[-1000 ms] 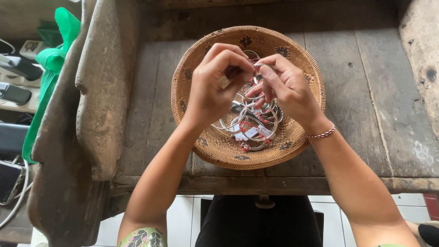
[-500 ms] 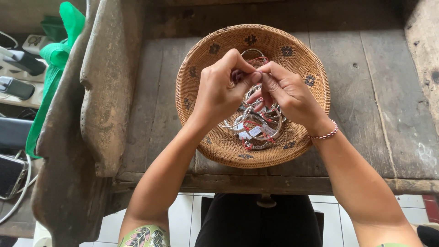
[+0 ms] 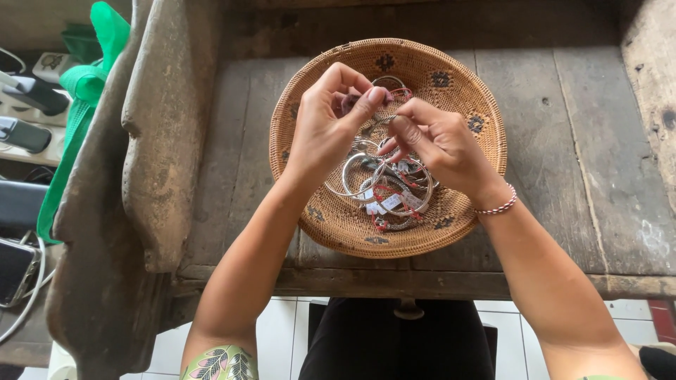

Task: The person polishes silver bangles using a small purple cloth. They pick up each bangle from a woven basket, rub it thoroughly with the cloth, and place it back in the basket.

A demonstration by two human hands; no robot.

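A round woven basket [image 3: 451, 77] sits on a worn wooden bench. Inside lies a heap of silver bangles [image 3: 384, 186] with red threads and small tags. My left hand [image 3: 327, 130] and my right hand [image 3: 436, 144] meet above the basket. Both pinch a thin silver bangle [image 3: 387, 90] with a red thread between thumb and fingertips. A beaded bracelet [image 3: 496, 205] circles my right wrist.
The wooden bench seat [image 3: 584, 155] has a thick carved armrest [image 3: 158, 141] on the left. A green bag [image 3: 84, 84] hangs beyond it. Dark devices and cables [image 3: 21, 134] lie at far left. White floor tiles [image 3: 278, 338] show below.
My two hands stayed above the basket and shifted slightly, fingers working the small bangle. The view drifted a little to the left.
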